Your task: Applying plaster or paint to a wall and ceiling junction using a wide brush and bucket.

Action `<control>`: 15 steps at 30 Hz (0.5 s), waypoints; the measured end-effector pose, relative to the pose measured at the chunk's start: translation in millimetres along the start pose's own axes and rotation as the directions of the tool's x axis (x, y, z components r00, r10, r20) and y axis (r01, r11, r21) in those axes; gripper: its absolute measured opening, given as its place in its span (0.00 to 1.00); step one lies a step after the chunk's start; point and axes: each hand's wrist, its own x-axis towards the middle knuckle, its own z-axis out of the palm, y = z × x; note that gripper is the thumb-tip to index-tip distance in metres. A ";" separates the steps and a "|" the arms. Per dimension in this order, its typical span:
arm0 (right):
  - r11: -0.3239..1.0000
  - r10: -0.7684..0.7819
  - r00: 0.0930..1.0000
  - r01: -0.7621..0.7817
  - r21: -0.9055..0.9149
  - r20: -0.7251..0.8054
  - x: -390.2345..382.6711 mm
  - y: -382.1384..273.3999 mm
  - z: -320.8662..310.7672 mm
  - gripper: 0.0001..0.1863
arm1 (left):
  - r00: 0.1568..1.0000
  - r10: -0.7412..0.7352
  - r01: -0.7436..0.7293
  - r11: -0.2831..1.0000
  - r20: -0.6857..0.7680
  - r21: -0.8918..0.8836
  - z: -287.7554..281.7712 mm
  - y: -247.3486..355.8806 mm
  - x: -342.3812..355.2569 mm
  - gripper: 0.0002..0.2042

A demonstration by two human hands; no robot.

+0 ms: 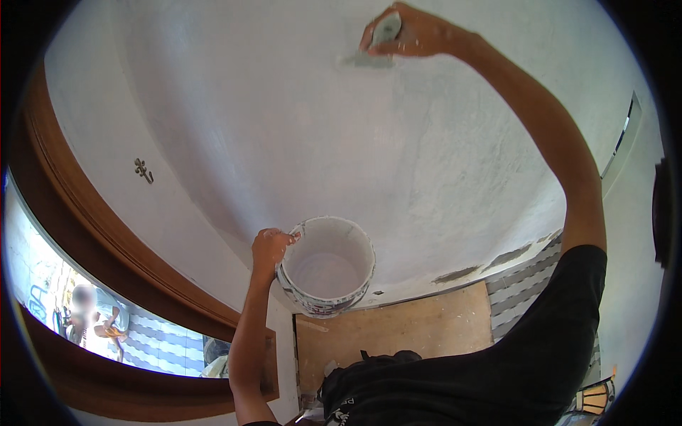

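Right arm (pixel 550 128)'s way up and out front, kinda bowed off to the side, right hand (pixel 413 33) curled tight. Left arm (pixel 250 341)'s lower, left hand (pixel 270 247) gripping too.

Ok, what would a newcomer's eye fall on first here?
Probably the round white bucket near the middle, its rim gripped at the left by the left hand. Then the right hand at the top, holding a pale-handled tool at the whitish wall. A dark brown wooden frame sweeps along the left.
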 end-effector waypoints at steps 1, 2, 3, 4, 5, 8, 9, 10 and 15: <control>0.994 -0.055 0.997 0.059 0.095 -0.049 -2.1 -12.4 -30.0 0.13 | 1.000 -0.006 0.006 1.000 -0.006 0.006 -0.8 -4.3 -1.1 0.18; 1.000 -0.014 0.998 0.015 0.023 -0.056 -4.2 -21.5 -53.0 0.13 | 0.989 0.141 -0.134 0.984 -0.053 0.116 1.2 -8.1 -1.7 0.18; 1.000 -0.020 0.990 0.017 -0.018 -0.141 -3.2 -21.1 -68.8 0.13 | 0.953 0.291 -0.266 0.937 -0.082 0.228 2.5 -10.7 -1.4 0.18; 0.998 -0.028 0.974 0.014 -0.061 -0.224 -2.0 -19.3 -83.0 0.13 | 0.951 0.298 -0.274 0.935 -0.079 0.227 3.1 -11.0 0.8 0.18; 0.992 -0.067 0.960 0.036 -0.119 -0.270 0.9 -22.6 -93.1 0.14 | 0.977 0.202 -0.188 0.967 -0.071 0.174 3.1 -13.0 2.5 0.17; 0.970 -0.158 0.931 0.084 -0.228 -0.330 8.6 -27.9 -118.6 0.15 | 0.962 0.248 -0.227 0.959 -0.114 0.171 2.4 -17.1 1.4 0.17; 0.970 -0.155 0.931 0.081 -0.228 -0.332 0.3 -31.5 -124.8 0.15 | 0.910 0.382 -0.343 0.913 -0.162 0.222 2.2 -19.5 0.1 0.17; 0.974 -0.225 0.914 0.200 -0.107 -0.336 -13.8 -34.6 -131.1 0.16 | 0.909 0.385 -0.346 0.911 -0.161 0.223 3.3 -23.1 0.5 0.17; 0.807 -0.391 0.787 0.044 -0.588 -0.478 -5.0 7.6 -52.8 0.16 | 0.979 0.195 -0.186 0.973 -0.059 0.135 6.0 -10.9 6.9 0.18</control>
